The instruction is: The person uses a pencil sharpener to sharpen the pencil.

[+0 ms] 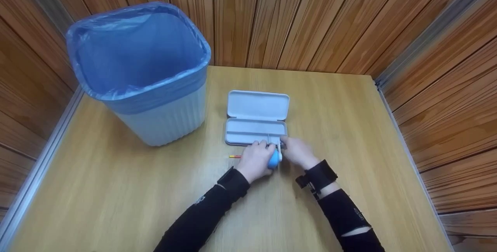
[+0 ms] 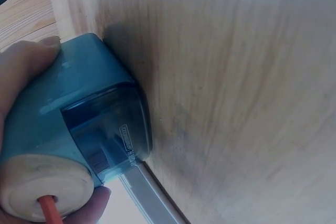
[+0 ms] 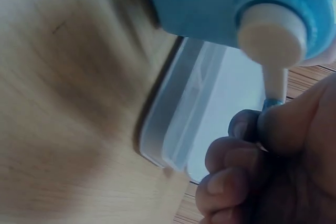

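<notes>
A blue crank pencil sharpener (image 1: 273, 159) stands on the table in front of an open pencil case (image 1: 248, 138). My left hand (image 1: 256, 160) grips its body, thumb and fingers on opposite sides in the left wrist view. A red pencil (image 2: 50, 211) sticks out of the sharpener's round cream front; its yellow-and-red end shows left of my left hand in the head view. On the opposite side, my right hand (image 3: 273, 150) pinches the end of the white crank handle (image 3: 274, 80) between thumb and index finger. The pencil's tip is hidden inside the sharpener.
A large bin (image 1: 167, 116) lined with a blue bag (image 1: 147, 92) stands at the back left. The case's lid (image 1: 258, 105) lies folded back behind its tray. Wood-panelled walls (image 1: 271, 19) border the table (image 1: 330, 108) at the back and sides.
</notes>
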Tool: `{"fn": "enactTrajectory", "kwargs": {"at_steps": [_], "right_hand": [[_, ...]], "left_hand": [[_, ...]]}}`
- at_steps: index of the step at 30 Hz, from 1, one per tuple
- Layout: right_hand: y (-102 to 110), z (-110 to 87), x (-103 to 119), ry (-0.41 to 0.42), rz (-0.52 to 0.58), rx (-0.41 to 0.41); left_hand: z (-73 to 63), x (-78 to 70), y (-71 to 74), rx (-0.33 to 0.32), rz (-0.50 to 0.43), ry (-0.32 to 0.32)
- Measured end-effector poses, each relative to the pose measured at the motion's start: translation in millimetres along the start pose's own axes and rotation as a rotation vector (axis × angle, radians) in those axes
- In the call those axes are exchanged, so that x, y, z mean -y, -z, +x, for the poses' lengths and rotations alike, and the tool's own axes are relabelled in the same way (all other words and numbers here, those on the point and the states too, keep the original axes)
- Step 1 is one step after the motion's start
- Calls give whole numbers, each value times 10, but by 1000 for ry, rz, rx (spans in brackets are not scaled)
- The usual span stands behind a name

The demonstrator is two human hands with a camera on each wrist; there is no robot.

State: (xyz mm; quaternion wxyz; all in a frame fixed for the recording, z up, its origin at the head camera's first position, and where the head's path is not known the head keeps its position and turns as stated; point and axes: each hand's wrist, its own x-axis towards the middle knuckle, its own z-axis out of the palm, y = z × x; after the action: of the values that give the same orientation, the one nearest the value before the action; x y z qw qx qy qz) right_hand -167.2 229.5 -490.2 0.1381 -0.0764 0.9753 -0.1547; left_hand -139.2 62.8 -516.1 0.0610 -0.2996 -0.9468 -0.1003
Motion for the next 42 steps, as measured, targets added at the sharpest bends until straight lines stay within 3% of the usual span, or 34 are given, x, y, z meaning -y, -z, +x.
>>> {"fn": "enactTrajectory", "kwargs": {"at_steps": [8, 13, 25, 33, 42], "right_hand": [[-151, 27, -48, -42, -2, 64], [-285, -28, -64, -18, -34, 83], [-390, -220, -46, 62, -173, -11], [-415, -327, -79, 106, -141, -11], [-374, -499, -60, 120, -76, 59]], "left_hand": [[-4, -16, 6, -7, -14, -1], [-8, -13, 16, -13, -9, -8], [0, 14, 8, -37, -5, -8], [1, -3, -11, -7, -9, 1], [3, 7, -7, 12, -11, 9]]}}
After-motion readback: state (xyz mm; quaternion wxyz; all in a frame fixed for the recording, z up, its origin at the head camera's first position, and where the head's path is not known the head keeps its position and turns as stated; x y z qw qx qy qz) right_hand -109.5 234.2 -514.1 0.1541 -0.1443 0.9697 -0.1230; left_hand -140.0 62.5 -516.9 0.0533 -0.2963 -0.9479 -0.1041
